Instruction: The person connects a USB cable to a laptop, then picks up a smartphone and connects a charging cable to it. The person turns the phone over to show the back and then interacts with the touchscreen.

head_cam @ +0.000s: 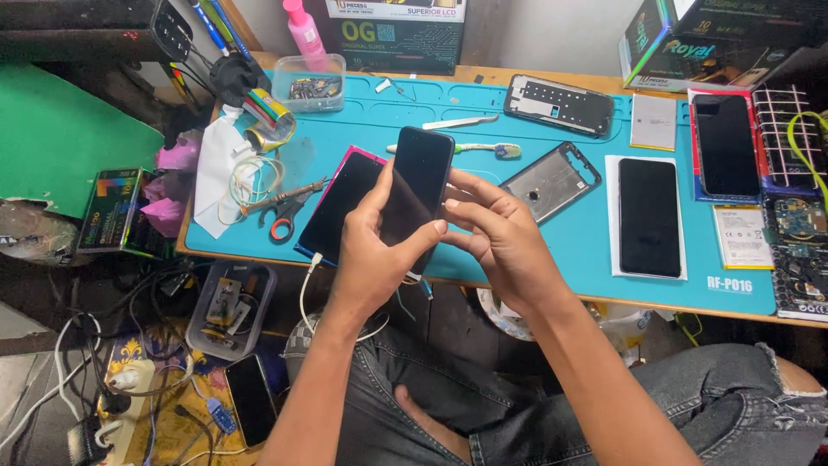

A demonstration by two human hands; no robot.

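Teal mat point(535, 259) (phones point(650, 216), frames point(559, 105))

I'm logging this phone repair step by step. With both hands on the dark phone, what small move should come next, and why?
Probably press along the edges of the black glass-fronted phone: the left hand grips its lower half, the right hand has fingertips at its right edge, and it is held tilted above the teal work mat.

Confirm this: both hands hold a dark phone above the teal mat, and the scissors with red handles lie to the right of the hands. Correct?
Not quite. The head view shows the scissors left of the hands, not right. Left hand and right hand do hold the dark phone above the teal mat.
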